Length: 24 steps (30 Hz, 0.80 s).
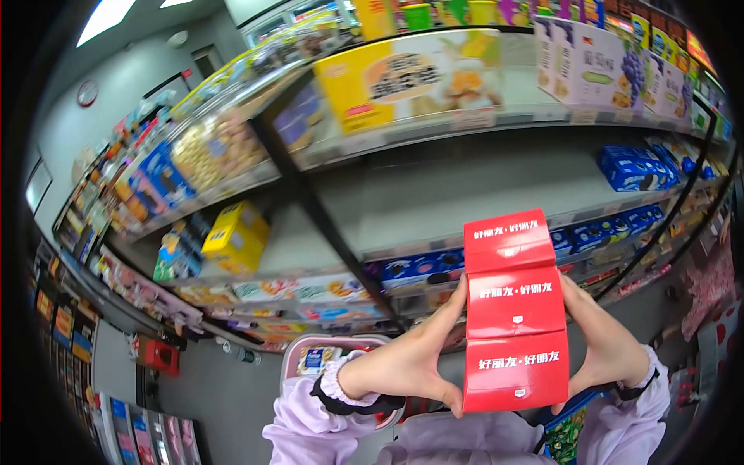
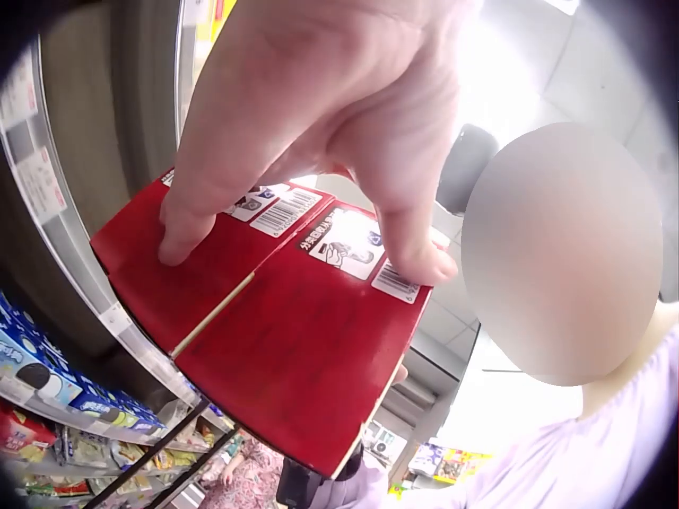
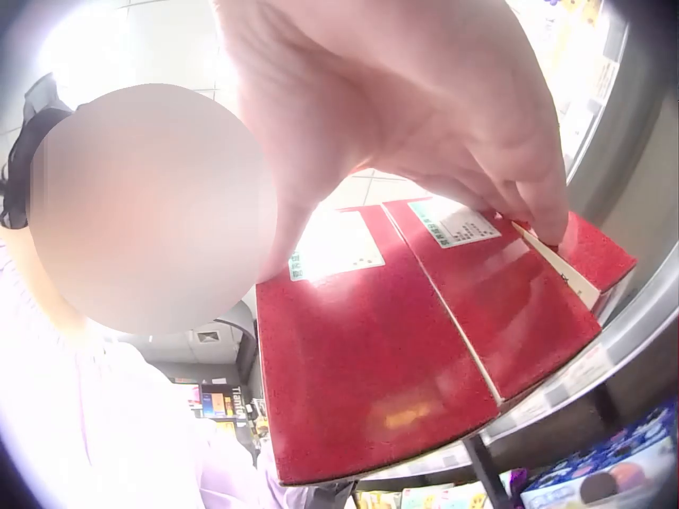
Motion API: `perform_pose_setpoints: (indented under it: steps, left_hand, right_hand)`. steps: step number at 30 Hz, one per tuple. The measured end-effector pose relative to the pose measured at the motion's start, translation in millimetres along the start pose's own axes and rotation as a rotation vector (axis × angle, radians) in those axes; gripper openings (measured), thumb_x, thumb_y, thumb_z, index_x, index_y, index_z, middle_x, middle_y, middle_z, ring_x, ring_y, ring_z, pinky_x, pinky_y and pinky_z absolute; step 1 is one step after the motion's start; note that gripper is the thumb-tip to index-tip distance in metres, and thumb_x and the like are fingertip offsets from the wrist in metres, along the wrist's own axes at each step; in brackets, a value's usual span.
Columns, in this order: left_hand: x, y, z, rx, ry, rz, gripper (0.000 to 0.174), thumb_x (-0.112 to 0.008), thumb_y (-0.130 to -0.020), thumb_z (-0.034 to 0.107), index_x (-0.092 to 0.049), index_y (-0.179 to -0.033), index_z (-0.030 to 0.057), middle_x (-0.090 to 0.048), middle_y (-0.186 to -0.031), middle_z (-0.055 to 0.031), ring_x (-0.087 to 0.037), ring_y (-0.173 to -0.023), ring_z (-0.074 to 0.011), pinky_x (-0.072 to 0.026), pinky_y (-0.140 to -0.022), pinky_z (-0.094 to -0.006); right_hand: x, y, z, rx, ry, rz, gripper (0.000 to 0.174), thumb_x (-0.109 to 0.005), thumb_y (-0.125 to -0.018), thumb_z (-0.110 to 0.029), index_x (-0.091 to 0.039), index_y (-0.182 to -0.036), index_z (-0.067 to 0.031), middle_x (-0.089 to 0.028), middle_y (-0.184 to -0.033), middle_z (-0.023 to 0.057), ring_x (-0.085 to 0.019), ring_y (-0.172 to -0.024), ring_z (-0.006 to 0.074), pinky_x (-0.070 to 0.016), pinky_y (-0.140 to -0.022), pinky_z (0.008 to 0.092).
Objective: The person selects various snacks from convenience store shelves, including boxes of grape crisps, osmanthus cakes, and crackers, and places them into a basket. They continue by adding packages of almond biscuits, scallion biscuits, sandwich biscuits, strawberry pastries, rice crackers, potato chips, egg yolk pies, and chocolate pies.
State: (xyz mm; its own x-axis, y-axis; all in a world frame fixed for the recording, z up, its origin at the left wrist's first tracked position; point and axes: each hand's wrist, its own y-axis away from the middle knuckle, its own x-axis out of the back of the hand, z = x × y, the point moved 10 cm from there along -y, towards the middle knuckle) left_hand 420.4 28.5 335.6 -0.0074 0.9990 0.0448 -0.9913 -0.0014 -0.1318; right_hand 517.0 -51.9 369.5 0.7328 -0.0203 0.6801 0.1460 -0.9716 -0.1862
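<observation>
While both hands clamp it from the sides, we see a stack of three red boxes (image 1: 515, 310) held up in the air in front of the store shelf (image 1: 434, 194), lower right of centre in the head view. We note the boxes are alike: glossy red card, flat and wide, set one above the other in a straight column, each front showing a line of white Chinese lettering and a small white mark near its lower edge. The left hand (image 1: 411, 364) grips the stack's left side, fingers running up along it and thumb at the bottom box. The right hand (image 1: 601, 341) grips the right side the same way, so the stack is squeezed between the palms. From the left wrist we see curved fingers (image 2: 186, 228) pressing a plain red face with white barcode labels and a seam between two boxes. From the right wrist we see fingertips (image 3: 546, 217) on another red face with white labels. We cannot tell if the top box touches the shelf edge. Behind sit blue packs (image 1: 635, 167), a yellow box (image 1: 236, 236) and, lower down, a pink basket (image 1: 333, 345)
</observation>
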Motion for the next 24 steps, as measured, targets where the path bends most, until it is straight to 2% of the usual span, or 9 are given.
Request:
perform_pose_setpoints:
  steps: [1, 6, 10, 11, 14, 18, 24]
  left_hand:
    - [0.7, 21.2, -2.9, -0.026, -0.033, 0.023, 0.136, -0.087, -0.055, 0.026, 0.019, -0.139, 0.0043, 0.005, -0.148, -0.0178, -0.01, -0.136, -0.0237, -0.0182, -0.11, -0.0388]
    - [-10.3, 135.4, -6.3, 0.11, -0.04, 0.234, 0.136, -0.087, -0.053, 0.015, 0.018, -0.139, 0.0043, 0.004, -0.149, -0.0165, -0.011, -0.136, -0.0217, -0.0191, -0.109, -0.0374]
    - [-15.2, 232.1, -18.5, 0.241, -0.064, 0.397, 0.137, -0.087, -0.052, 0.016, 0.018, -0.14, 0.0056, -0.001, -0.149, -0.0153, -0.014, -0.136, -0.0228, -0.0212, -0.108, -0.0383]
    - [-15.9, 250.0, -7.0, 0.215, -0.096, 0.403, 0.137, -0.088, -0.052, 0.016, 0.017, -0.14, 0.0057, -0.001, -0.149, -0.0137, -0.018, -0.135, -0.0236, -0.0233, -0.108, -0.0381]
    - [-10.7, 313.2, 1.4, 0.309, 0.014, 0.461, 0.136, -0.087, -0.052, 0.015, 0.016, -0.14, 0.0057, -0.002, -0.149, -0.0121, -0.018, -0.135, -0.0226, -0.0234, -0.108, -0.0378]
    - [14.5, 398.2, 16.2, 0.143, 0.039, 0.503, 0.136, -0.087, -0.051, 0.008, 0.014, -0.141, 0.0046, -0.004, -0.149, -0.0094, -0.014, -0.136, -0.0202, -0.0178, -0.11, -0.0377]
    - [90.0, 523.5, 38.4, 0.123, -0.04, 0.458, 0.137, -0.087, -0.048, 0.006, 0.014, -0.141, 0.004, -0.003, -0.149, -0.0108, -0.015, -0.136, -0.0208, -0.0167, -0.11, -0.0385]
  right_hand:
    - [-15.9, -3.2, -10.9, 0.019, -0.016, -0.011, 0.136, -0.085, -0.045, -0.049, -0.005, -0.139, 0.0067, -0.013, -0.145, 0.0255, -0.013, -0.135, 0.0392, -0.0185, -0.108, 0.0436]
    - [-102.4, -23.3, -54.1, 0.117, -0.098, -0.178, 0.135, -0.084, -0.047, -0.051, -0.003, -0.14, 0.0054, -0.009, -0.145, 0.0277, -0.012, -0.135, 0.0403, -0.0194, -0.108, 0.0429]
    - [-171.3, -41.9, -97.7, 0.196, -0.237, -0.266, 0.134, -0.084, -0.049, -0.05, -0.003, -0.139, 0.0065, -0.009, -0.145, 0.027, -0.013, -0.135, 0.0377, -0.0192, -0.109, 0.0406]
    - [-183.8, -48.6, -110.6, 0.223, -0.238, -0.264, 0.134, -0.084, -0.049, -0.049, -0.003, -0.139, 0.0069, -0.009, -0.145, 0.0269, -0.013, -0.136, 0.0372, -0.0191, -0.109, 0.0402]
    - [-230.5, -65.4, -150.4, 0.261, -0.243, -0.283, 0.133, -0.084, -0.049, -0.049, -0.003, -0.139, 0.0076, -0.01, -0.145, 0.0268, -0.013, -0.135, 0.0366, -0.0193, -0.109, 0.0401]
    - [-297.2, -104.6, -203.1, 0.282, -0.214, -0.304, 0.133, -0.083, -0.049, -0.05, -0.003, -0.138, 0.0079, -0.012, -0.144, 0.0271, -0.013, -0.135, 0.0367, -0.0193, -0.109, 0.04]
    - [-393.7, -192.8, -270.0, 0.324, -0.23, -0.221, 0.135, -0.086, -0.046, -0.046, -0.003, -0.14, 0.0043, -0.009, -0.146, 0.0259, -0.01, -0.136, 0.0353, -0.0174, -0.11, 0.0402]
